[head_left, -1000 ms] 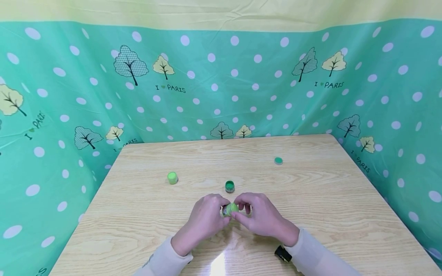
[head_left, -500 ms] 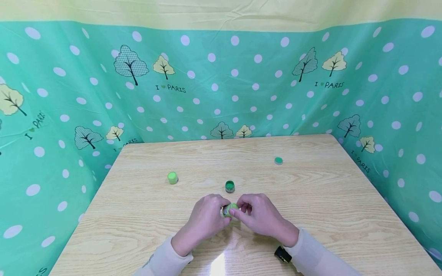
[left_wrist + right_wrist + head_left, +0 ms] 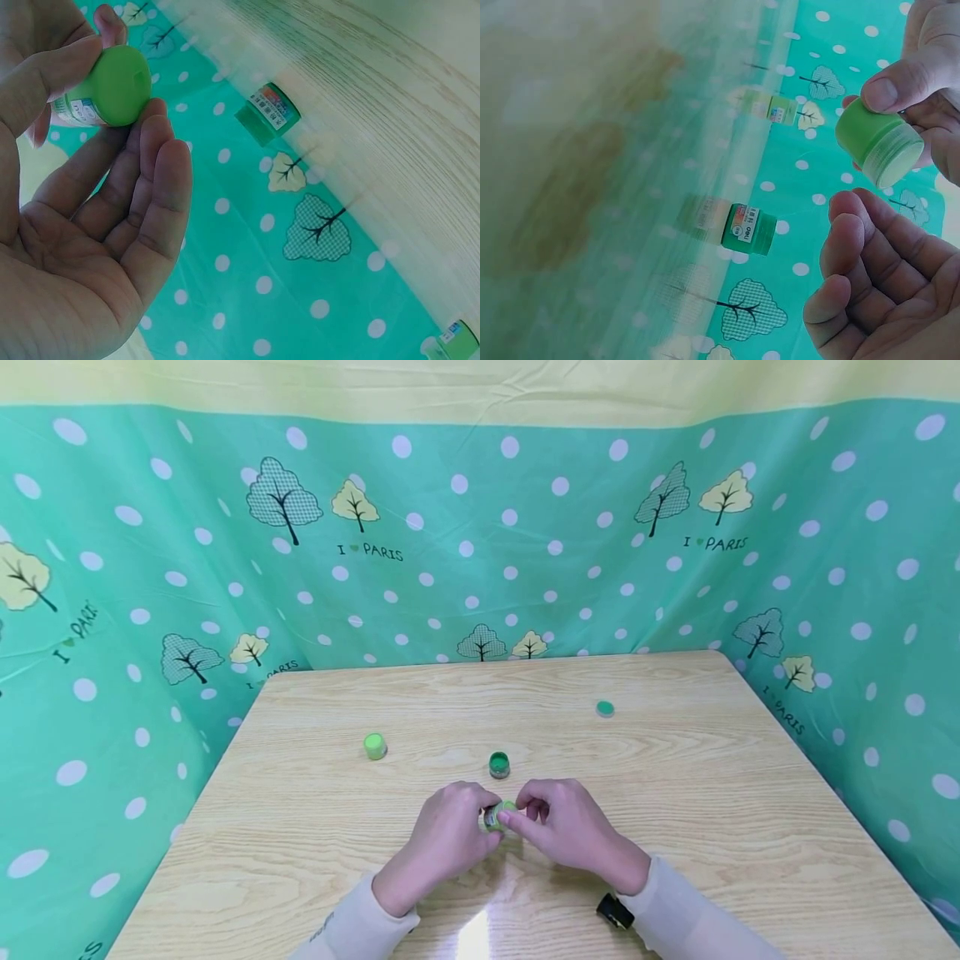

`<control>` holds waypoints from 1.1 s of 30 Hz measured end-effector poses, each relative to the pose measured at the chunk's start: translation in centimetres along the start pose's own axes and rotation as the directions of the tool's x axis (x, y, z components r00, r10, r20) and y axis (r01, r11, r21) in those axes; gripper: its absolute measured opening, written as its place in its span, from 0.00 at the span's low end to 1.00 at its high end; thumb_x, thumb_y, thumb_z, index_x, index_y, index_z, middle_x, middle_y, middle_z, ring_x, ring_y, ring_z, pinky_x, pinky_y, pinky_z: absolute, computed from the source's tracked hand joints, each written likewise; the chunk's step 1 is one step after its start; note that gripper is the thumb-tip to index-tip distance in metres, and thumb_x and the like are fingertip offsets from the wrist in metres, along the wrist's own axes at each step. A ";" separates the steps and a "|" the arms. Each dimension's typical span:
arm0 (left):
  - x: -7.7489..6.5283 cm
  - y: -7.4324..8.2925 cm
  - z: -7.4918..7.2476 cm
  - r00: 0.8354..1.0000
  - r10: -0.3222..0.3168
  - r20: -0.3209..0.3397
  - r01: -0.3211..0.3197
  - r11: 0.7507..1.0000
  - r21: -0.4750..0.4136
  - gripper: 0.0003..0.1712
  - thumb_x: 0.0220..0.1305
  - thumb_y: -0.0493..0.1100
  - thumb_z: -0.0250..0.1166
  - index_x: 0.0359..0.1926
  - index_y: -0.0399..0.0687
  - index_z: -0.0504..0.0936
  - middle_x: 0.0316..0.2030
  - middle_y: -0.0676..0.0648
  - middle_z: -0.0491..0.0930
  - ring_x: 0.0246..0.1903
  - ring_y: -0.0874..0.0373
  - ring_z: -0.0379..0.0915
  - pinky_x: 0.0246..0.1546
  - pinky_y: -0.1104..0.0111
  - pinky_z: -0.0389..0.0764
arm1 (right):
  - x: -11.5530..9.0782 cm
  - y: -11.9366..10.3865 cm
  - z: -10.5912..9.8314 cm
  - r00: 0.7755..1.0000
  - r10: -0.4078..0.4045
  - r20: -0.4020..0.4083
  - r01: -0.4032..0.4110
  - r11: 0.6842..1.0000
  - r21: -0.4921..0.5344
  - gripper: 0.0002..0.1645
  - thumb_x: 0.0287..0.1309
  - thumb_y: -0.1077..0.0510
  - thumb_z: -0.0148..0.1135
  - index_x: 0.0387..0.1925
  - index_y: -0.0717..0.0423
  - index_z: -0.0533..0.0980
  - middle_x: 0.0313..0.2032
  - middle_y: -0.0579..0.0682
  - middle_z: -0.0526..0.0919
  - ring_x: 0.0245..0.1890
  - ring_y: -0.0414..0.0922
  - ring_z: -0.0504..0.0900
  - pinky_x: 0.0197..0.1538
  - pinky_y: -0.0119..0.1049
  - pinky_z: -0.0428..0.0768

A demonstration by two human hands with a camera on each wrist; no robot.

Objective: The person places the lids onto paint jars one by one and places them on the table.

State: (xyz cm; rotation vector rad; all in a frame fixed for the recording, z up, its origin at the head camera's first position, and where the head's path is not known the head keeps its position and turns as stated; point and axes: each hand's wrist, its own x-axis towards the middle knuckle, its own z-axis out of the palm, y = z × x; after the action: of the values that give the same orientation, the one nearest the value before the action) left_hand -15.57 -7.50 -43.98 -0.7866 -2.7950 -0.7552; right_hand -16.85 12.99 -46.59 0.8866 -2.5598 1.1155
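Note:
A small light-green paint pot is held just above the wooden table near its front middle, between both hands. My left hand grips its labelled end. In the left wrist view the thumb presses the pot against straight fingers. My right hand pinches the other end. In the right wrist view a thumb lies on the pot, and the other fingers curl loosely below it.
A dark-green pot stands just beyond the hands, also seen as a dark-green pot from the left wrist. A light-green pot stands farther left. A loose green lid lies at the back right. Dotted green cloth walls the table.
Both hands stay in place on the pot. The right fingers have shifted slightly around its end.

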 end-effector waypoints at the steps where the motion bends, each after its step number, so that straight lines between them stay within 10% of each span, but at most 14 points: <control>1: 0.0 0.0 0.0 1.000 0.000 0.001 0.000 1.000 0.000 0.15 0.45 0.39 0.82 0.37 0.48 0.91 0.30 0.55 0.85 0.28 0.66 0.74 0.30 0.73 0.77 | 0.0 0.0 0.0 1.000 0.003 0.001 -0.003 1.000 -0.004 0.14 0.61 0.43 0.72 0.30 0.47 0.83 0.23 0.34 0.77 0.20 0.31 0.72 0.24 0.27 0.74; 16: -0.1 0.0 0.1 1.000 0.003 -0.008 -0.003 1.000 0.025 0.18 0.45 0.42 0.83 0.40 0.46 0.91 0.36 0.50 0.88 0.35 0.60 0.81 0.36 0.68 0.82 | 0.0 0.1 -0.1 0.988 -0.153 0.013 0.150 0.983 0.107 0.17 0.51 0.61 0.78 0.43 0.55 0.82 0.34 0.43 0.84 0.24 0.41 0.78 0.26 0.27 0.76; 33: 0.0 0.1 0.1 1.000 0.018 -0.007 -0.018 1.000 0.006 0.12 0.45 0.39 0.82 0.33 0.50 0.91 0.29 0.55 0.85 0.28 0.65 0.73 0.31 0.72 0.77 | 0.0 0.1 0.1 0.994 -0.107 0.008 0.107 0.993 0.056 0.09 0.55 0.55 0.76 0.35 0.52 0.82 0.27 0.38 0.78 0.22 0.37 0.75 0.24 0.26 0.74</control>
State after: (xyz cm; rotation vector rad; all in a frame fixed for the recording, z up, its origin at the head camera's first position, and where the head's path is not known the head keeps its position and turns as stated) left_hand -15.51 -7.42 -44.06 -0.8052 -2.7793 -0.7451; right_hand -16.88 12.94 -46.76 1.0328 -2.4683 1.1586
